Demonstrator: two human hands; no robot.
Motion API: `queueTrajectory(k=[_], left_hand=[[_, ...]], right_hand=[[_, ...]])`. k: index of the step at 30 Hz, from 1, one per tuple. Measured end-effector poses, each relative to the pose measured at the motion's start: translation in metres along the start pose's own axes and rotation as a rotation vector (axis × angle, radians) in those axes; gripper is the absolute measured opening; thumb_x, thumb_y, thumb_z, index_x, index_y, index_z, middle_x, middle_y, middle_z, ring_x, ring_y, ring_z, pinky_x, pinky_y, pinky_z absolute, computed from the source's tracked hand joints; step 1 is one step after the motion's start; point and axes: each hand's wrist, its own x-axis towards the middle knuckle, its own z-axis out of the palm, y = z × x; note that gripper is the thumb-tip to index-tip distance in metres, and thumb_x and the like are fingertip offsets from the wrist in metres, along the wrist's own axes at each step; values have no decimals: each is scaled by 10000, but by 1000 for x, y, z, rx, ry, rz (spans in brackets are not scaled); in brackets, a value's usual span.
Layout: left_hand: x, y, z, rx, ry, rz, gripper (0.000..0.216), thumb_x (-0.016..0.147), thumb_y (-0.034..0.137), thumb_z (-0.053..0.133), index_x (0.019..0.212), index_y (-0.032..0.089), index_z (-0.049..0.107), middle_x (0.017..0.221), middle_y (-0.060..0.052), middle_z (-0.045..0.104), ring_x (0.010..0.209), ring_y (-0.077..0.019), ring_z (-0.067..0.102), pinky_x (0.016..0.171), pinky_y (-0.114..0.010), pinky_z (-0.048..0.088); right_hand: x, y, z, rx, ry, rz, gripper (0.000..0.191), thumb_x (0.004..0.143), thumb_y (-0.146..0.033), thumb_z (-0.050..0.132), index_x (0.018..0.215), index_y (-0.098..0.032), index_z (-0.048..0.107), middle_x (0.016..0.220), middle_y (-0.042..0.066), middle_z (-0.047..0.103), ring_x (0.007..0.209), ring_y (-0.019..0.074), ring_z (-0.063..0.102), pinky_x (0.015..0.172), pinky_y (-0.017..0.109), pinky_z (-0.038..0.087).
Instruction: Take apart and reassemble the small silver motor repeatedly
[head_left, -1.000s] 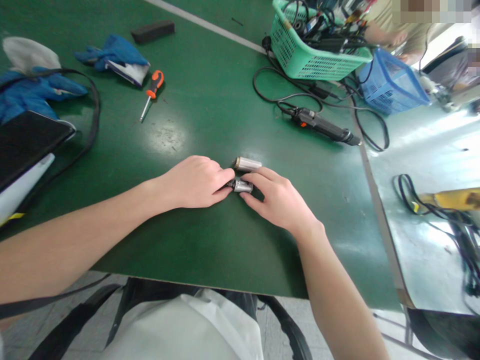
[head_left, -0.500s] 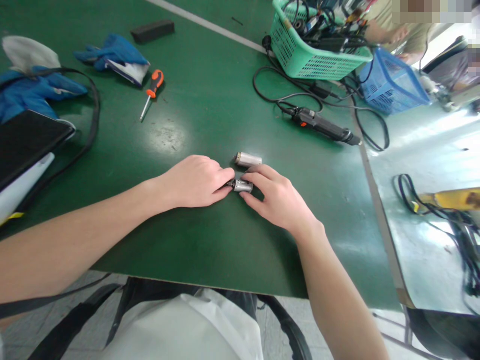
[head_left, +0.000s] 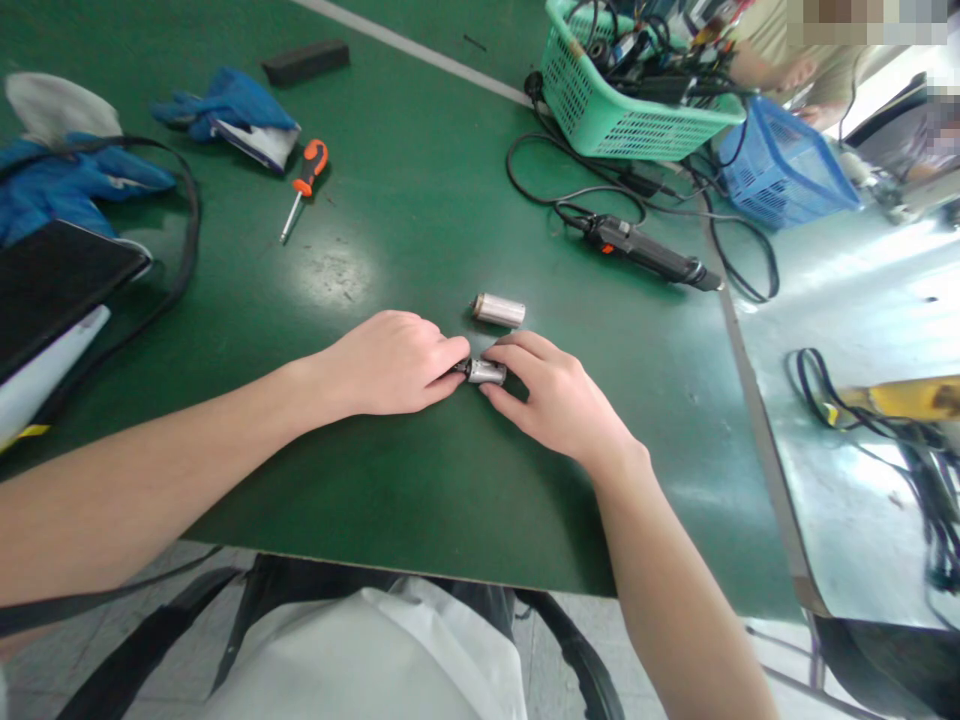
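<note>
A small silvery metal cylinder [head_left: 487,372], with a dark narrower end on its left, lies on the green table between my hands. My left hand [head_left: 409,365] pinches that dark end between thumb and forefinger. From the other side, the thumb and fingers of my right hand [head_left: 551,395] close around the cylinder's right end. Just beyond my fingertips a second, slightly larger metal cylinder [head_left: 501,310] rests on its side, untouched. My fingers partly cover the piece I hold.
Farther off lie an orange-handled screwdriver [head_left: 310,170], blue gloves [head_left: 240,110], a dark bar [head_left: 306,62] and a corded electric screwdriver [head_left: 652,250]. A green basket [head_left: 637,125] of tools and a blue basket [head_left: 784,175] stand at the far right, near another person's hands [head_left: 799,75].
The larger loose cylinder has shifted slightly away from me on the table. Both my hands keep nearly the same place and grip.
</note>
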Motion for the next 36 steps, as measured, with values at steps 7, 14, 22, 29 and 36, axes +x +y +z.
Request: queueTrajectory(k=[7, 14, 22, 29, 36], left_hand=[[0, 0, 1, 15, 10, 9, 275, 1011, 355, 497, 919, 173, 680, 746, -68, 702, 662, -225, 679, 611, -323, 455], [-1, -1, 2, 22, 0, 14, 280, 1020, 359, 484, 929, 177, 675, 760, -72, 705, 673, -232, 680, 623, -330, 453], [1, 0, 0, 18, -15, 4, 279, 1022, 363, 489, 938, 174, 676, 769, -75, 709, 687, -232, 685, 634, -325, 455], [0, 0, 1, 28, -11, 1, 277, 1016, 365, 497, 932, 171, 675, 764, -72, 708, 680, -229, 683, 626, -320, 448], [0, 0, 1, 23, -11, 0, 269, 1012, 356, 495, 936, 173, 676, 760, -71, 706, 676, -237, 682, 623, -327, 448]], right_hand=[[0, 0, 1, 4, 6, -1, 190, 983, -251, 595, 1163, -236, 658, 1170, 100, 686, 1067, 270, 671, 921, 417, 574], [0, 0, 1, 2, -1, -4, 195, 990, -254, 593, 1172, -217, 652, 1169, 105, 686, 1077, 271, 666, 930, 418, 573], [0, 0, 1, -5, -2, -6, 190, 988, -257, 597, 1165, -213, 654, 1164, 105, 688, 1069, 271, 665, 925, 415, 568], [0, 0, -1, 4, -11, 5, 180, 989, -252, 594, 1157, -211, 648, 1147, 99, 684, 1060, 265, 660, 926, 399, 554], [0, -1, -1, -11, -33, 44, 171, 966, -237, 611, 1133, -207, 634, 1087, 86, 674, 1010, 257, 648, 873, 380, 537]])
